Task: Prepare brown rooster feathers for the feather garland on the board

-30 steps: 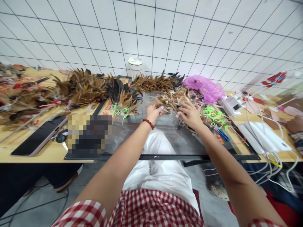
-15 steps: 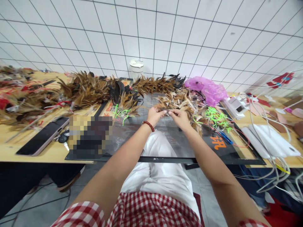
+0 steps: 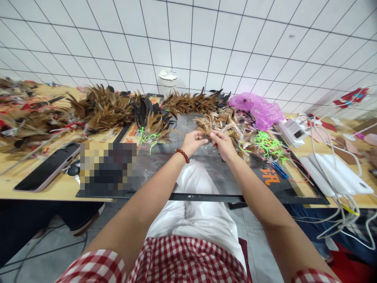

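Observation:
Over the dark see-through panel [image 3: 165, 169], my left hand [image 3: 193, 143] and my right hand [image 3: 223, 144] almost meet, each with thumb and fingers pinched together. Between the fingertips is a small brown feather [image 3: 207, 136]; which hand carries more of it I cannot tell. Right behind my fingers lies a loose pile of brown and pale feathers [image 3: 232, 122]. Bright green strings [image 3: 266, 143] are heaped to the right of my right hand. Left of my left hand lies a bunch of brown and black feathers [image 3: 151, 122] with green strings at its base.
A long feather strip [image 3: 191, 103], a lidded white cup [image 3: 167, 80] and a pink plastic bag [image 3: 256, 110] line the back by the tiled wall. A phone [image 3: 48, 167] lies left. Blue snips [image 3: 279, 169], a white charger [image 3: 294, 131] and white cables [image 3: 332, 149] are right.
My fingertips have shifted slightly, the right hand turning a little, and brown feather fluff now shows more clearly between them. The view has moved slightly.

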